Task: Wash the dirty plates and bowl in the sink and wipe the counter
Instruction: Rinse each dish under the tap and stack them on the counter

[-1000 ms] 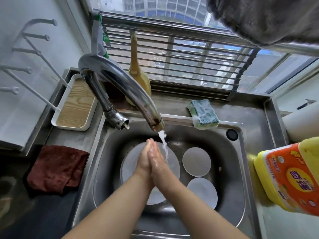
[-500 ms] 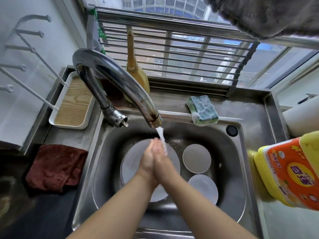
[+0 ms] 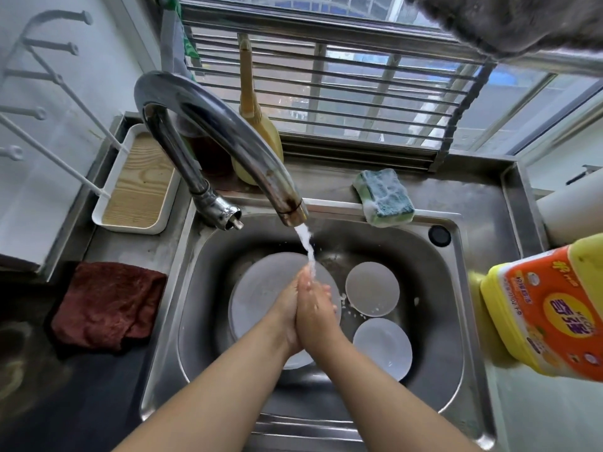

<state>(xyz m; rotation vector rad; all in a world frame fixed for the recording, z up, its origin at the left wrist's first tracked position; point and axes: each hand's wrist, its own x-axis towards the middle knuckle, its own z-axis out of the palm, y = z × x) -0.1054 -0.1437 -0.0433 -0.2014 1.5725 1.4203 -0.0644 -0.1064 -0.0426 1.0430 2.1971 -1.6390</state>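
Left hand (image 3: 287,308) and right hand (image 3: 315,305): pressed palm to palm under running water, grasping nothing; three dishes in sink (image 3: 456,321) apparently clean; soapy sponge (image 3: 385,197) idle; table wiping seemingly outstanding.

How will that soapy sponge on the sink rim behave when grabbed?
The sponge will probably squash and feel light: it looks like soft foam. Suds on it suggest it is slippery. It overhangs the sink rim, so a nudge might drop it in.

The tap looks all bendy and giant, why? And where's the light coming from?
Head view: the wide lens stretches the near tap and curves straight edges like the sink rim; daylight enters through the window behind, glinting on the metal; the bottle at the edge looks blurry.
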